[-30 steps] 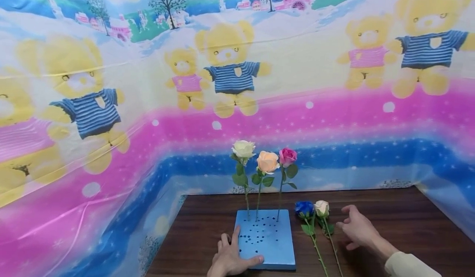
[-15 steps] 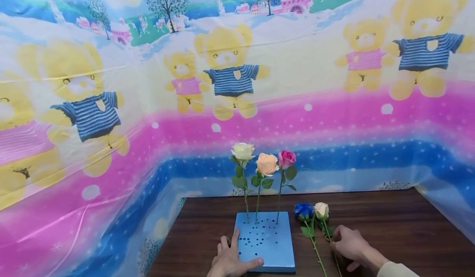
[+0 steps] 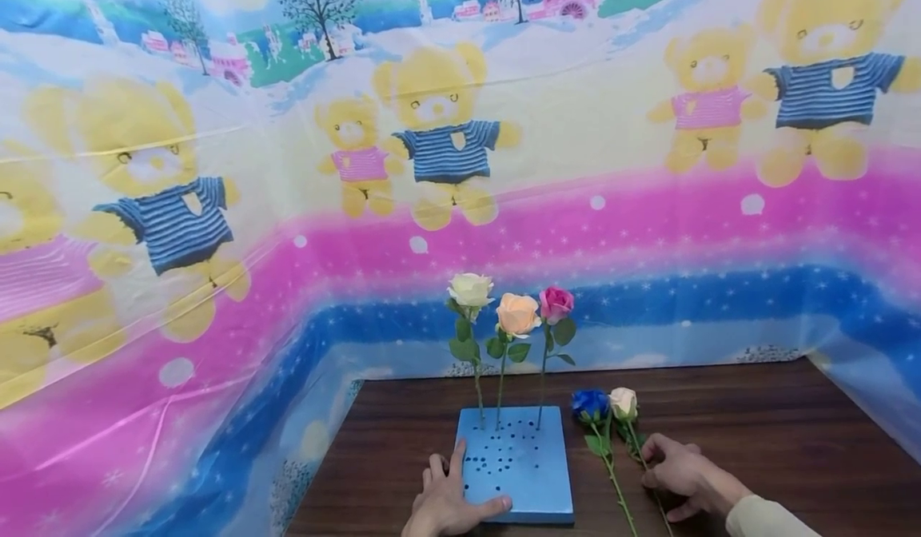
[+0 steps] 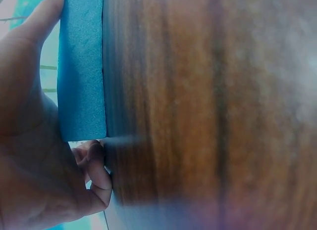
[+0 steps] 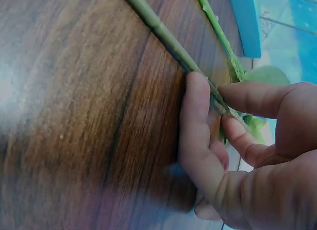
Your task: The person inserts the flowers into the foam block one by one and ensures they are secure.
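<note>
My left hand (image 3: 449,501) lies spread at the front left corner of a light blue foam block (image 3: 550,489) dotted with holes. Its thumb rests on the block's top and its index finger lies along the left edge. A white rose (image 3: 471,291), a peach rose (image 3: 518,315) and a pink rose (image 3: 557,304) stand upright in the block's back part. To the right, a cream rose (image 3: 623,403) lies on the table. My right hand (image 3: 683,473) pinches its stem (image 5: 168,39) between thumb and fingers, low over the wood.
A blue rose (image 3: 591,405) lies just left of the cream one, its stem (image 5: 213,20) near my right fingers. Dark wood-grain table (image 3: 777,417) extends to the right. A cloth printed with teddy bears (image 3: 446,137) hangs behind the table.
My right hand has moved left and down onto the cream rose's stem and now pinches it. The left hand stays on the foam block.
</note>
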Demonstrator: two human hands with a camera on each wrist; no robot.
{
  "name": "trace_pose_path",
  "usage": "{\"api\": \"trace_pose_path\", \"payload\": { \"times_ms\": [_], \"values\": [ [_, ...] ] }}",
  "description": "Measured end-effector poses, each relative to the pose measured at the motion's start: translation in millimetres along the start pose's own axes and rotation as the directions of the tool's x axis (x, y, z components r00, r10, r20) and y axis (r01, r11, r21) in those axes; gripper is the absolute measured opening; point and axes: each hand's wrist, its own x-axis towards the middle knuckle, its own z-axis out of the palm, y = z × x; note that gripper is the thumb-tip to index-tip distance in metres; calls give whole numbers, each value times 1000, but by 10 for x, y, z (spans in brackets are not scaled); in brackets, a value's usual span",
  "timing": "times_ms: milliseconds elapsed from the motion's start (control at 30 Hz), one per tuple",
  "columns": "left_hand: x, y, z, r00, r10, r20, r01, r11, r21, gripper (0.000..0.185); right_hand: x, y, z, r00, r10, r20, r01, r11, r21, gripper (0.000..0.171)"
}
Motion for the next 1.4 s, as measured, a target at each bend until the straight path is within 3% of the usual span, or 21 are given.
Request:
{"api": "trace_pose_path", "payload": {
  "times_ms": [333, 1000, 1400],
  "values": [
    [47, 17, -23, 1000, 17, 5, -17, 1000, 7, 130, 33, 6, -79, 1000, -5, 2, 5, 999, 37, 21],
    [-28, 13, -24, 1000, 4, -28, -5, 1000, -1, 127, 60, 56, -84, 1000, 7, 15, -8, 995, 94, 26],
    [24, -21, 29, 1000, 1, -17, -2, 1000, -21, 131, 48, 69, -224, 996, 2, 87, -16, 987, 161, 32]
  ]
}}
